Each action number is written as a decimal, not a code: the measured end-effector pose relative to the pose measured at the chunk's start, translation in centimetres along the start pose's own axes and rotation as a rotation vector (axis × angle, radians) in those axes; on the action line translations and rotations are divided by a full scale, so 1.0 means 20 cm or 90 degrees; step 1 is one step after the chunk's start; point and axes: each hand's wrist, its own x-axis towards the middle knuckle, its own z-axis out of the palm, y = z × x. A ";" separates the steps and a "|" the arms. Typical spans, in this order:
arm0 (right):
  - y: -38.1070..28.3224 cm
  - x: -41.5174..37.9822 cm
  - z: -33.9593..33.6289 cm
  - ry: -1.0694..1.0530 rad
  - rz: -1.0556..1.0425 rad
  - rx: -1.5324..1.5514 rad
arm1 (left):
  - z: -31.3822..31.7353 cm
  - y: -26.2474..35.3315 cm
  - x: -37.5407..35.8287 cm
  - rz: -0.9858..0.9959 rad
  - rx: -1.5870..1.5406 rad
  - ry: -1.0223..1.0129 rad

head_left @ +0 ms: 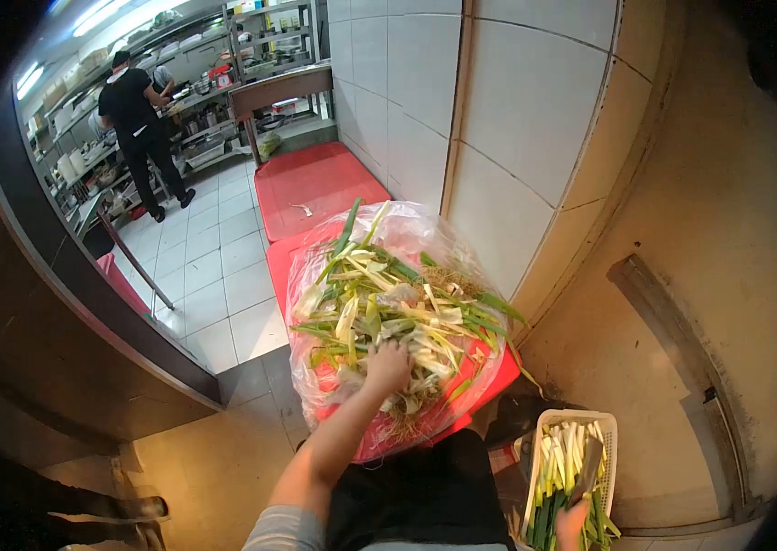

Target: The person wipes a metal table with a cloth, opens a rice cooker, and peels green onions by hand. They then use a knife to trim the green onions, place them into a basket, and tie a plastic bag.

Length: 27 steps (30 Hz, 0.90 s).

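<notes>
My left hand (390, 369) reaches into a loose heap of leek trimmings (365, 312), its fingers curled down and closed on some of them; the fingertips are hidden. The heap mixes green leaves, pale peeled layers and stringy roots. It lies on a clear plastic bag (430, 234) spread over a red surface (485, 367). Low on the right, my right hand (572, 523) is closed round the handle of a knife (588, 468) with a broad blade. The blade is over trimmed leeks (558, 459), which lie lengthwise in a white plastic basket (610, 436).
Another red top (315, 188) with a small scrap on it adjoins beyond the heap. A tiled wall (508, 110) rises on the right. Past the doorway at left, a person in black (136, 115) stands by kitchen shelves. Someone's legs and shoes (145, 508) show at lower left.
</notes>
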 end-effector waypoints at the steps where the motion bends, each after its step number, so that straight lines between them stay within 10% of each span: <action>1: 0.02 -0.02 0.03 -0.017 0.066 -0.022 | -0.02 0.03 -0.03 0.001 -0.014 -0.080; 6: -0.03 0.20 0.05 -0.371 0.103 -0.438 | -0.04 -0.01 -0.21 0.029 -0.172 0.035; 8: -0.49 0.13 -0.31 -0.370 0.058 -0.359 | -0.14 -0.05 -0.25 0.072 -0.272 0.160; 11: -0.60 0.42 -0.07 -0.064 -0.390 -0.131 | -0.25 -0.25 -0.30 0.102 -0.366 0.390; 15: -1.35 0.50 0.06 -0.070 -0.502 0.252 | -0.11 -0.73 -0.31 -0.184 -0.443 0.656; 20: -1.95 0.62 0.42 -0.021 -0.449 0.285 | 0.21 -1.10 -0.29 -0.658 -0.687 0.364; 23: -2.12 0.63 0.46 -0.132 -0.321 0.347 | 0.26 -1.11 -0.30 -0.521 -1.192 0.093; 27: -2.19 0.54 0.27 -0.150 -0.407 0.537 | 0.10 -1.05 -0.35 -0.569 -0.870 0.161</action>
